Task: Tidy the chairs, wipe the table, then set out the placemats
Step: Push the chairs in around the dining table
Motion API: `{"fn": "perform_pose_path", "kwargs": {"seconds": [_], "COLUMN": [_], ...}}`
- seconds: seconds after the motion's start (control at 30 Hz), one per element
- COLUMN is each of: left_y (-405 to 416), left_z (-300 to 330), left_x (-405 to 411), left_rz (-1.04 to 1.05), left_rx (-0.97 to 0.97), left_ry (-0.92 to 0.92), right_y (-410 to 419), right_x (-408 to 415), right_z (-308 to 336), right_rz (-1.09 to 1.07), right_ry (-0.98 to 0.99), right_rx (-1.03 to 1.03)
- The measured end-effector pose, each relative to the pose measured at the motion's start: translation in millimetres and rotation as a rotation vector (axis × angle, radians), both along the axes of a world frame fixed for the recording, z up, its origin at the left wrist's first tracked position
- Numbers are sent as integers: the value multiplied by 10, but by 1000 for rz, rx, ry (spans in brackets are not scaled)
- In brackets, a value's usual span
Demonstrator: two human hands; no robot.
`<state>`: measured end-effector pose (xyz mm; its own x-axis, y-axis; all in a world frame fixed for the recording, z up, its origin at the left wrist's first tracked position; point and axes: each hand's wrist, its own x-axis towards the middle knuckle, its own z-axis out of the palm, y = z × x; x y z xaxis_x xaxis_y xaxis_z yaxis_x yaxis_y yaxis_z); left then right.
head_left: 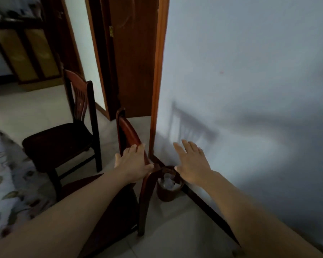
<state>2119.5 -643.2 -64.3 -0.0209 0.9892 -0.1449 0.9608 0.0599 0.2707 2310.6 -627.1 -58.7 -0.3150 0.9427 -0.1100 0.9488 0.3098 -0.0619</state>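
Home: wooden chairs, doorway.

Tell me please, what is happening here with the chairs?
A person is tidying the chairs. The left hand rests on the top rail of the near chair, fingers curled over it. The right hand is open and holds nothing, hovering above a small waste bin by the wall. A second chair stands further off, beside the table with its floral cloth. No placemats are visible yet.
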Motion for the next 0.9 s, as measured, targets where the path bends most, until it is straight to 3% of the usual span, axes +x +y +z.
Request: {"fn": "perform_pose_path", "kwargs": {"seconds": [0.2,0.4,0.73,0.9], "left_y": [493,1033,1311,1386], "left_z": [-86,-305,-483,-536], "left_x": [31,-147,-169,39], "left_rz": [157,300,389,613], "left_rx": [-71,-103,-196,-310], "left_ry": [54,-44,20,-27], "right_y": [927,1662,2342,2613], "right_x": [-172,-571,-1124,-1247], "right_z": [-108,-266,-528,-699], "right_rz": [208,425,829,1141], "right_ry": [37,20,-95,-151], "right_rx": [-91,-120,-120,-77]}}
